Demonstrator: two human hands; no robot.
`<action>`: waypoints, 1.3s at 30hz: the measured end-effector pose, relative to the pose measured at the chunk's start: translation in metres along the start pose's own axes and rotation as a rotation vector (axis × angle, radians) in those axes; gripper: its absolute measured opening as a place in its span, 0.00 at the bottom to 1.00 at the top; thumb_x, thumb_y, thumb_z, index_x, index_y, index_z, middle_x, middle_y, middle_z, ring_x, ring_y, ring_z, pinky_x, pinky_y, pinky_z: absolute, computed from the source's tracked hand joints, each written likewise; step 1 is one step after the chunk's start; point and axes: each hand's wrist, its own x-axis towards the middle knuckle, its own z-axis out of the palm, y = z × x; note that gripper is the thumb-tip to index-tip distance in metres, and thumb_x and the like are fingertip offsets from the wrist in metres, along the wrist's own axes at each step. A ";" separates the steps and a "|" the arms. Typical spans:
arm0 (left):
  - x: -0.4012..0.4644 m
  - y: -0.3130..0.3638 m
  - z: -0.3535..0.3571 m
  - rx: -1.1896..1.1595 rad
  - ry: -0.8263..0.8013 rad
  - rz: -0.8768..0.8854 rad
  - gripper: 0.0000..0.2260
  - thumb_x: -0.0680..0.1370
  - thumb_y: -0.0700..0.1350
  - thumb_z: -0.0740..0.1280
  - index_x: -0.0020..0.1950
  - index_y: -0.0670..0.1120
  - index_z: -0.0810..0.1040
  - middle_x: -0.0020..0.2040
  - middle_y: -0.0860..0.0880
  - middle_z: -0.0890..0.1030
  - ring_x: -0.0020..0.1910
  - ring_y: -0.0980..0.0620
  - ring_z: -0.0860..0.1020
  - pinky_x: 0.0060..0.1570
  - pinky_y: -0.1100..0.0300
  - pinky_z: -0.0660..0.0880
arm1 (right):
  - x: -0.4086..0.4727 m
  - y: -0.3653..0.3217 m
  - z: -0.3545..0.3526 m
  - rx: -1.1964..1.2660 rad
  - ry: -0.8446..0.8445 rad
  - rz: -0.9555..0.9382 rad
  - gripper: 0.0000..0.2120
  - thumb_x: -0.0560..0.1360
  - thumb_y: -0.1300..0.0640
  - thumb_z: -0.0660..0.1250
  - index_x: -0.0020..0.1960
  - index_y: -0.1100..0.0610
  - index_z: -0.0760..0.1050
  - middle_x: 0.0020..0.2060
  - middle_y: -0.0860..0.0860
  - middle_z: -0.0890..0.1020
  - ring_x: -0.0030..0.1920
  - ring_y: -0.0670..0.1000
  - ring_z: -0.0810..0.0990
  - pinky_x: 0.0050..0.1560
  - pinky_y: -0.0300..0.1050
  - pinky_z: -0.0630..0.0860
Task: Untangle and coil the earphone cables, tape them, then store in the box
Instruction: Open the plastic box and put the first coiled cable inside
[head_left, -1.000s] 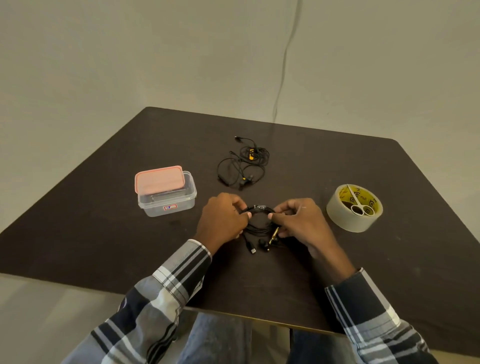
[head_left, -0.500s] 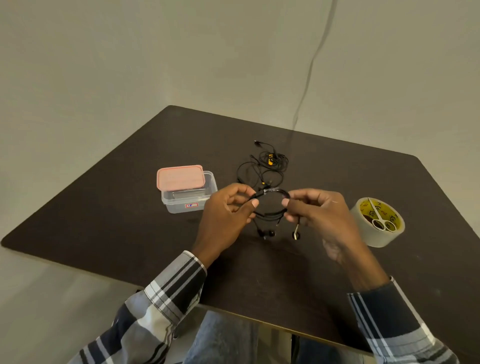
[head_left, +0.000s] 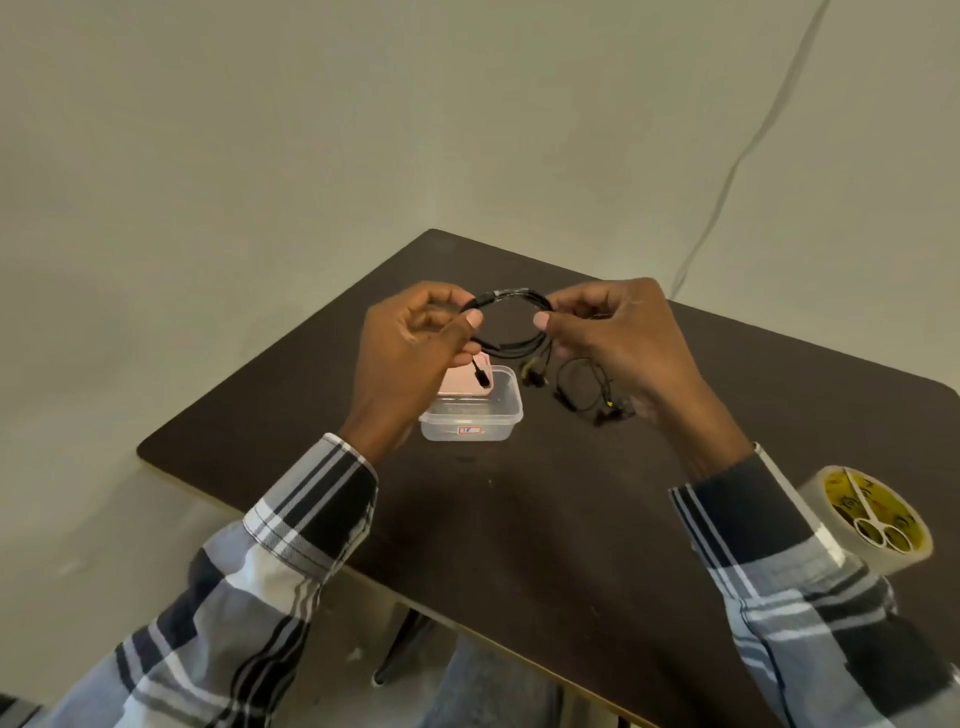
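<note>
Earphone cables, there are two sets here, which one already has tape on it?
The black coiled earphone cable held up between the left hand and right hand: a clear tape band wraps its top. The loose black earphone cable on the table shows none.

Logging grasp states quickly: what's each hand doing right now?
Left hand: pinching the coiled earphone cable.
Right hand: pinching the same coil.

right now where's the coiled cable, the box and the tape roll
coiled cable (head_left: 511, 297), head view, top arc with the tape wrap
box (head_left: 470, 423), head view, clear front wall
tape roll (head_left: 826, 506), head view, outer side of the roll
</note>
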 end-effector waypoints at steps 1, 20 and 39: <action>0.003 -0.002 -0.004 -0.010 0.015 -0.012 0.04 0.77 0.39 0.71 0.50 0.47 0.81 0.39 0.49 0.85 0.36 0.52 0.84 0.39 0.62 0.81 | 0.005 -0.001 0.006 0.033 -0.020 0.005 0.03 0.73 0.61 0.77 0.42 0.54 0.86 0.33 0.57 0.83 0.34 0.50 0.80 0.43 0.45 0.81; 0.010 -0.039 -0.018 0.313 0.011 -0.278 0.05 0.76 0.40 0.72 0.51 0.41 0.81 0.40 0.44 0.85 0.36 0.51 0.84 0.39 0.59 0.83 | 0.022 0.049 0.042 0.030 -0.170 0.361 0.05 0.70 0.68 0.75 0.43 0.70 0.82 0.32 0.60 0.83 0.27 0.49 0.78 0.29 0.38 0.77; 0.022 -0.057 -0.029 1.034 -0.141 -0.078 0.08 0.77 0.50 0.71 0.48 0.48 0.87 0.45 0.50 0.85 0.43 0.52 0.78 0.46 0.58 0.79 | 0.024 0.056 0.054 -0.553 -0.302 0.157 0.06 0.75 0.52 0.74 0.40 0.50 0.86 0.35 0.45 0.84 0.31 0.41 0.77 0.34 0.40 0.72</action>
